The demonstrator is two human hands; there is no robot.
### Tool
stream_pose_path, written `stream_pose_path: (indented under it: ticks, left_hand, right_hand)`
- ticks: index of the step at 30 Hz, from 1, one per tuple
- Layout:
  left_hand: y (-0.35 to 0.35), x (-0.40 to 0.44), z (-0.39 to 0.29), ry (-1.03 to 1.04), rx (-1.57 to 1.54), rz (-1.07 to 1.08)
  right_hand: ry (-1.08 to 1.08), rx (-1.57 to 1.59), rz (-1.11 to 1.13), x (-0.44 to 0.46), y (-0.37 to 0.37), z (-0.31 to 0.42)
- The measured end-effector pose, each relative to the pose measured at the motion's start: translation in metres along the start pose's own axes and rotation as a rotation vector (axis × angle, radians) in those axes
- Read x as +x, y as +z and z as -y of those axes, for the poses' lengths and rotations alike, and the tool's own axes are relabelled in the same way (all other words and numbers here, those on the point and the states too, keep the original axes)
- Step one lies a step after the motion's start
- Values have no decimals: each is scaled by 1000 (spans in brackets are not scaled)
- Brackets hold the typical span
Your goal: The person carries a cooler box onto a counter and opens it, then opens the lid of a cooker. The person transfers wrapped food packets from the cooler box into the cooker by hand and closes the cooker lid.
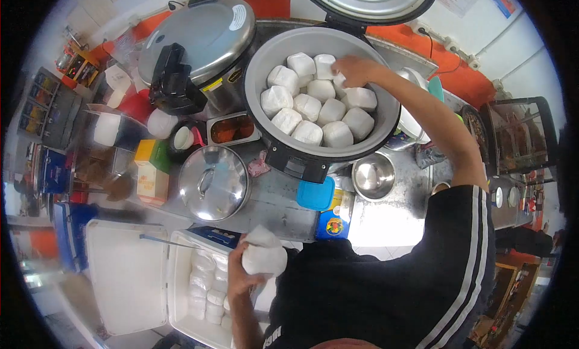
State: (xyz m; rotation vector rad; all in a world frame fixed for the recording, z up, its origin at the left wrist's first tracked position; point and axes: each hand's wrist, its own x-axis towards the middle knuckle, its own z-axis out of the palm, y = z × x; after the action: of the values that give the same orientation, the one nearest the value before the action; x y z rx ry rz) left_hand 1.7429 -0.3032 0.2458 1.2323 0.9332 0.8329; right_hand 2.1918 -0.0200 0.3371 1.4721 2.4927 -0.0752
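My left hand is closed around white wrapped packets; one seems stacked on another, held in front of my body beside the white cooler box. My right hand reaches into the far side of a large open cooker. Its fingers are curled over a white wrapped packet, partly hidden by the hand. Several similar packets lie in layers inside the pot. More wrapped packets fill part of the cooler box, whose lid hangs open at the left.
A second cooker, lid closed, stands left of the open one. On the steel counter are a domed metal lid, a tray of red food, a blue-lidded container and a steel bowl. The open cooker's raised lid stands behind.
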Motion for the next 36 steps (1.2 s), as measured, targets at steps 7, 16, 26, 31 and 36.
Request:
stream_pose_path:
  ticks: [7,16,26,31,36]
  left_hand:
    - [61,150,-186,195,-84,-148]
    - [94,338,-158,-66,245,377]
    - [108,388,-98,-102,933,466]
    - [104,371,-113,489,1314,613]
    - [123,377,-116,315,1579,558]
  right_hand:
    - [-545,580,-604,-72,-124,151]
    - [136,279,-637,-45,-63,29]
    - [96,249,30,53,21,16]
    - [23,238,-60,49,18,23]
    - [-13,254,-33,51,19,12]
